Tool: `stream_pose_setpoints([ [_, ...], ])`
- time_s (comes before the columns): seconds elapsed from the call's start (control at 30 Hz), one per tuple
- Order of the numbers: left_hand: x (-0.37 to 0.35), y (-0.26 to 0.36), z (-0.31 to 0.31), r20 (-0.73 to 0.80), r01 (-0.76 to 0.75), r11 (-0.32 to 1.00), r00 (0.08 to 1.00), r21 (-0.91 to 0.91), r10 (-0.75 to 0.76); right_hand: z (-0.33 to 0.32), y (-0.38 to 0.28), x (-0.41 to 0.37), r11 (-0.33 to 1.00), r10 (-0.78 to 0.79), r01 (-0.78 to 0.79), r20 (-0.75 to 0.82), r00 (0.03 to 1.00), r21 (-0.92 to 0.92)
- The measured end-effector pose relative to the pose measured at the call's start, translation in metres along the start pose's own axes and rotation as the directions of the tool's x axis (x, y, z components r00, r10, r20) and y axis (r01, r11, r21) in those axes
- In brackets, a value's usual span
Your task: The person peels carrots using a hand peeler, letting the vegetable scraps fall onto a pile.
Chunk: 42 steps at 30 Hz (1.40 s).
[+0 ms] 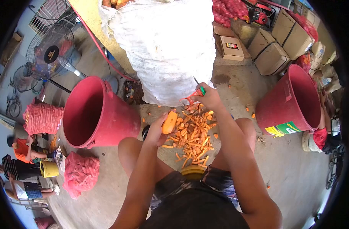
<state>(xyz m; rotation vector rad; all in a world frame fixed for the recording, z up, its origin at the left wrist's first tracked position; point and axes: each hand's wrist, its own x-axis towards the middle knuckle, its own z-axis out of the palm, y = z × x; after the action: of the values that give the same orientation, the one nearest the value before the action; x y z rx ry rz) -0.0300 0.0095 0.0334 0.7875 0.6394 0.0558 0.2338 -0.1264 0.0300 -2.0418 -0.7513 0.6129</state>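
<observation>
A: And L hand point(155, 133) had it, fingers wrapped tight round an orange veg chunk point(170, 122)!
B: Where was the veg, exactly?
A: Out front, btwn the knees and the white sack point(170, 49), over the L edge of the peelings pile point(193, 141).
B: And R hand point(210, 97)?
A: Closed too, gripping a red-and-green tool point(189, 100), red end pointing L, toward the veg but well apart from it. A thin dark bit stuck up past the fist; couldn't tell if it was pt of the same tool.
B: Surroundings, quick?
A: Big red tub point(121, 114) on the L, second tub w/ a green-and-yellow label point(283, 129) on the R, a few orange scraps on the concrete floor point(105, 179) nr the pile.
</observation>
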Motion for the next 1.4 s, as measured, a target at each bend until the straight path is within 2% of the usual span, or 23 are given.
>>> stream_pose_setpoints([
  [0.1,0.015,-0.008,-0.007,-0.172,-0.094,0.995,0.981,-0.029,0.088,0.007,-0.042,-0.035,0.999,-0.029,0.031,0.15,0.988,-0.008],
  [0.13,0.018,-0.008,0.0,-0.169,-0.1,0.994,0.981,-0.032,0.094,0.026,-0.034,-0.036,0.973,-0.231,0.226,0.175,0.957,0.051],
  [0.23,0.02,-0.018,0.006,-0.175,-0.208,0.974,0.96,0.087,0.22,0.023,-0.025,-0.035,0.973,-0.225,0.232,0.175,0.959,-0.02],
  [0.3,0.02,-0.018,0.001,-0.116,-0.212,0.937,0.961,0.277,0.252,0.009,-0.015,-0.017,0.996,-0.09,0.088,0.151,0.984,0.019],
  [0.37,0.01,-0.011,0.0,-0.129,-0.159,0.962,0.973,0.222,0.19,0.002,0.008,0.003,1.0,0.02,-0.019,0.009,1.0,-0.007],
  [0.43,0.006,-0.006,-0.002,-0.144,-0.108,0.982,0.981,0.155,0.131,0.007,-0.018,-0.021,1.0,0.03,-0.029,0.085,0.996,-0.013],
  [0.5,0.01,-0.002,-0.004,-0.037,-0.094,0.994,0.995,-0.047,0.093,0.033,-0.02,-0.04,0.925,-0.366,0.375,0.128,0.922,-0.057],
  [0.53,0.014,-0.004,-0.006,-0.038,-0.097,0.994,0.995,-0.049,0.095,0.032,-0.021,-0.038,0.924,-0.368,0.377,0.13,0.921,-0.057],
  [0.63,0.01,-0.013,-0.005,-0.008,-0.088,0.994,0.996,0.059,0.089,0.026,-0.012,-0.033,0.943,-0.308,0.32,0.121,0.944,-0.096],
  [0.7,0.001,-0.004,0.004,-0.074,-0.015,0.998,0.997,0.069,0.02,-0.002,-0.009,-0.01,1.0,0.008,-0.007,0.028,1.0,-0.009],
  [0.77,0.009,-0.008,-0.006,-0.087,-0.06,0.998,0.994,0.018,0.062,0.006,-0.011,-0.015,1.0,0.012,-0.013,0.049,0.999,0.012],
  [0.83,0.019,-0.008,-0.004,-0.096,-0.118,0.992,0.989,-0.041,0.114,0.034,-0.016,-0.039,0.919,-0.384,0.392,0.14,0.913,-0.032],
  [0.87,0.024,-0.01,0.001,-0.121,-0.138,0.99,0.983,-0.01,0.136,0.043,-0.018,-0.048,0.834,-0.551,0.551,0.044,0.833,0.021],
  [0.9,0.025,-0.013,0.002,-0.15,-0.152,0.988,0.977,0.02,0.153,0.036,-0.022,-0.045,0.835,-0.55,0.55,0.048,0.834,0.023],
  [0.97,0.012,-0.013,-0.007,-0.05,-0.093,0.995,0.994,0.036,0.094,0.012,-0.032,-0.033,0.999,-0.042,0.039,0.113,0.993,0.031],
  [1.0,0.01,-0.01,-0.009,0.062,-0.058,0.997,0.997,0.055,0.055,0.003,-0.032,-0.02,0.997,-0.049,0.051,0.028,0.998,-0.064],
  [1.1,0.022,-0.016,-0.02,-0.03,-0.102,0.995,0.994,-0.012,0.101,0.002,-0.036,-0.032,0.997,-0.022,0.015,0.092,0.996,0.077],
  [1.13,0.024,-0.015,-0.014,-0.028,-0.113,0.993,0.993,-0.019,0.113,0.021,-0.032,-0.037,0.972,-0.212,0.219,0.079,0.974,-0.09],
  [1.23,0.03,-0.015,-0.008,-0.164,-0.135,0.988,0.979,-0.068,0.123,0.034,-0.025,-0.046,0.931,-0.357,0.364,0.147,0.922,-0.023],
  [1.27,0.027,-0.019,-0.011,-0.136,-0.103,0.993,0.986,-0.056,0.095,0.026,-0.023,-0.036,0.984,-0.162,0.171,0.166,0.973,-0.041],
  [1.3,0.026,-0.02,-0.013,-0.104,-0.075,0.996,0.992,-0.037,0.071,0.009,-0.029,-0.028,0.977,0.078,-0.125,0.252,0.965,0.176],
  [1.37,0.015,-0.011,-0.006,-0.053,-0.058,0.997,0.997,-0.041,0.056,-0.002,-0.02,-0.015,0.996,0.005,-0.009,0.039,0.999,0.092],
  [1.4,0.01,-0.008,-0.003,-0.004,-0.04,0.998,0.999,-0.049,0.04,0.005,-0.02,-0.021,0.996,0.004,-0.007,0.04,0.999,0.092],
])
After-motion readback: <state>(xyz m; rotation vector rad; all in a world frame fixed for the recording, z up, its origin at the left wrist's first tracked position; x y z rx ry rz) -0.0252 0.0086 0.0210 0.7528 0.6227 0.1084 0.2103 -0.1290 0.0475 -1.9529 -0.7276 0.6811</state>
